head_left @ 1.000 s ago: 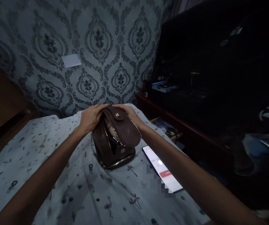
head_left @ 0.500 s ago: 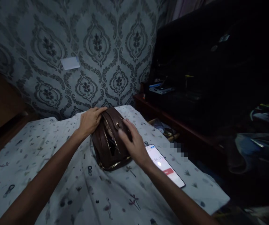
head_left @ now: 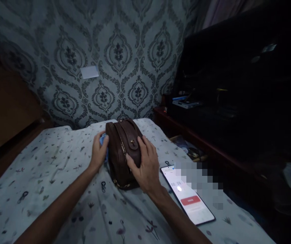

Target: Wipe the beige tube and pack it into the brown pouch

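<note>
A dark brown leather-look bag (head_left: pixel 113 145) with gold zips and a snap strap stands on the patterned bedsheet. My right hand (head_left: pixel 147 164) grips its near right part, the thumb on the zip side and the fingers past the strap's gold stud. At the bag's left side, my left hand (head_left: pixel 99 150) is closed on a blue cloth (head_left: pixel 103 139), pressing it against the bag. Most of the cloth is hidden behind the fingers. A lit phone (head_left: pixel 191 200) showing a timer lies to the right of my right wrist.
The white bedsheet (head_left: pixel 66 200) has small printed motifs. Behind it rises a patterned wall (head_left: pixel 117 61) with a white card (head_left: pixel 89 72). A wooden panel (head_left: pixel 5 105) stands at left. Dark furniture and a box of small items (head_left: pixel 195 152) lie at right.
My left hand has moved from the bag's top down its left side, where blue cloth now shows. The bag's zip gap looks narrower. The view has shifted left.
</note>
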### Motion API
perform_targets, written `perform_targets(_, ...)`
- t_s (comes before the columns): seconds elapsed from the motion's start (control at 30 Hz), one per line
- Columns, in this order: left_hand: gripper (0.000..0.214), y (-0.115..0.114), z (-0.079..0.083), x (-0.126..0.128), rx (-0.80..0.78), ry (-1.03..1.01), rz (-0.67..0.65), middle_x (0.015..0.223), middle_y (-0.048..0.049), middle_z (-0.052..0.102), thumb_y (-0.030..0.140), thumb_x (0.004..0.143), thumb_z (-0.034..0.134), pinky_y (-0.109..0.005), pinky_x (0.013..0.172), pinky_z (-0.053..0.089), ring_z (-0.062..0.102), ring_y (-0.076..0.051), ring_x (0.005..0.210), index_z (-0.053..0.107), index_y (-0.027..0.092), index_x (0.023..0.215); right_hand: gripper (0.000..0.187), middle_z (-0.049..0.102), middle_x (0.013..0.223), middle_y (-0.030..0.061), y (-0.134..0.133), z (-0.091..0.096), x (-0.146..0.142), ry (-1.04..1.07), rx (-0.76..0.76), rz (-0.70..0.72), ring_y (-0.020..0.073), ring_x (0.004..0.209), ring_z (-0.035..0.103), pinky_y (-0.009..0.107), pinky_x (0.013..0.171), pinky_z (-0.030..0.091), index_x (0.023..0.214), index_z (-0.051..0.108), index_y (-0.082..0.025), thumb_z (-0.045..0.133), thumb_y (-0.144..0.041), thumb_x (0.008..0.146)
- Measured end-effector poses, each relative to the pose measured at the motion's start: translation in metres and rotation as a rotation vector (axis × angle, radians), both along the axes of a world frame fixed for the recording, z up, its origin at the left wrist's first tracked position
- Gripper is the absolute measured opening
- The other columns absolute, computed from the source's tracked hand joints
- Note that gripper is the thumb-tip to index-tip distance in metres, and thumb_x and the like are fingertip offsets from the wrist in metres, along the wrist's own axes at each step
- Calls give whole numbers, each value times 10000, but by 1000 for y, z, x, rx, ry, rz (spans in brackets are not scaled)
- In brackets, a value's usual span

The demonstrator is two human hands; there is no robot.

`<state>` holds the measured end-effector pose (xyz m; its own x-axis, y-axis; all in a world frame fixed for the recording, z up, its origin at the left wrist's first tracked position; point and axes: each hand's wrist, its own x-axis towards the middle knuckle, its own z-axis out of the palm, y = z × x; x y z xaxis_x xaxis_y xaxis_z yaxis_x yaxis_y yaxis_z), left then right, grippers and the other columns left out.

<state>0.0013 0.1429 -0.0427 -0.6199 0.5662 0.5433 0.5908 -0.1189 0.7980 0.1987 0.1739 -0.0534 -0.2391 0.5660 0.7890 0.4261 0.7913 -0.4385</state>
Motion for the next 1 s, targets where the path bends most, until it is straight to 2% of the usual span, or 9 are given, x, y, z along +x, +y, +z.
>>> perform_targets(0.13, 442, 3, -15, 20, 79, -50, 44, 1239, -121, 631, 529, 961, 472, -427, 1168, 383, 550, -247, 1249, 643, 192, 1189, 592, 542, 1455, 192, 0, -3, -3, -4, 37, -12, 326, 1342, 512, 578, 1101, 464, 1474, 462, -176, 549, -432, 946)
perform_targets(0.3, 527, -16, -18, 16, 70, -63, -81, 1321, -118, 617, 594, 938, 526, -432, 1197, 357, 532, -251, 1312, 639, 206, 1276, 613, 535, 1462, 179, 1, -5, -3, -2, 35, -10, 325, 1348, 510, 584, 1095, 464, 1504, 432, -210, 548, -449, 952)
perform_targets(0.53, 538, -17, -21, 26, 23, -49, -164, 1420, -143, 584, 604, 935, 493, -475, 1231, 319, 497, -274, 1383, 667, 203, 1248, 856, 503, 1463, 220, 1, -7, -5, -48, 74, -34, 381, 1332, 498, 616, 1061, 459, 1473, 457, -177, 603, -727, 833)
perform_targets(0.67, 517, -30, -10, -8, -49, -65, -214, 1185, -120, 723, 656, 836, 594, -451, 1131, 453, 631, -282, 1228, 720, 208, 1061, 854, 507, 1448, 220, 1, -6, -4, -58, 68, -34, 383, 1319, 501, 614, 1060, 456, 1455, 471, -183, 624, -728, 816)
perform_targets(0.73, 562, -41, -3, -37, -118, -118, -186, 884, -89, 745, 672, 835, 560, -413, 868, 590, 726, -251, 894, 693, 183, 1077, 838, 500, 1454, 210, 1, -6, -4, -64, 57, -21, 378, 1327, 490, 611, 1074, 444, 1460, 464, -198, 647, -701, 814)
perform_targets(0.77, 584, -46, 0, -52, -159, -143, -154, 751, -58, 709, 679, 841, 532, -370, 710, 596, 703, -220, 710, 671, 169, 1088, 838, 497, 1457, 205, 1, -6, -4, -66, 52, -16, 376, 1332, 484, 611, 1081, 438, 1463, 460, -203, 657, -692, 811)
perform_targets(0.83, 574, -54, 5, -75, -203, -152, -81, 637, -14, 633, 665, 867, 480, -294, 545, 522, 622, -178, 555, 638, 157, 1082, 848, 494, 1459, 204, 1, -6, -4, -67, 43, -13, 374, 1335, 478, 609, 1089, 433, 1464, 458, -202, 668, -689, 803)
perform_targets(0.9, 530, -57, 5, -85, -238, -121, -19, 646, -1, 604, 637, 899, 432, -268, 535, 493, 601, -165, 564, 616, 166, 1058, 861, 494, 1458, 209, 1, -6, -3, -67, 36, -18, 375, 1329, 483, 606, 1090, 437, 1462, 462, -194, 671, -698, 797)
perform_targets(1.0, 473, -56, -5, -74, -299, -15, 22, 762, -23, 627, 602, 938, 389, -301, 684, 537, 631, -180, 717, 607, 189, 1015, 857, 487, 1470, 205, 1, -6, -2, -76, 29, -14, 372, 1333, 483, 604, 1094, 438, 1474, 455, -203, 677, -686, 802)
